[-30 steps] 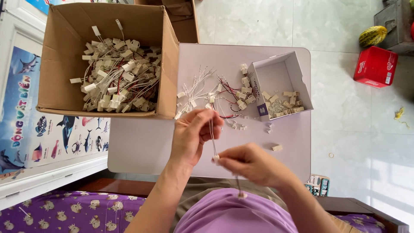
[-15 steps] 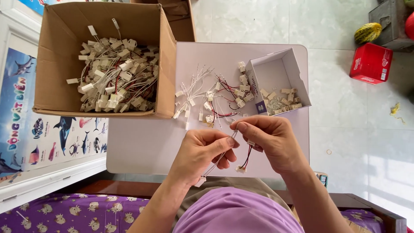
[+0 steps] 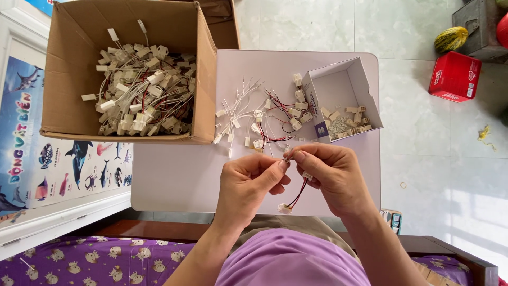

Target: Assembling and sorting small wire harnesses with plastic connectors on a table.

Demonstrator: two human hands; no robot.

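Both hands together — my left hand [image 3: 248, 182] and right hand [image 3: 330, 177] pinching one wire [image 3: 297, 195]. Big box [image 3: 203, 74] well filled, loose leads [image 3: 254, 119] mid-table [image 3: 174, 175] — plenty left, I reckon.

**Open Tabletop Near the Body, Clutter Beyond**

Bare table [image 3: 174, 180] on the near left, below the cardboard box [image 3: 127, 74]: free passage there. Tall box walls blocking the far left. Loose wired connectors [image 3: 259, 119] strewn across the middle, between the cardboard box and the small white box [image 3: 344, 98] on the far right. Left hand [image 3: 248, 182] and right hand [image 3: 330, 175] close together over the near edge, a red-and-black wire piece [image 3: 296, 196] hanging between them. Narrow bare strip along the table's right edge.
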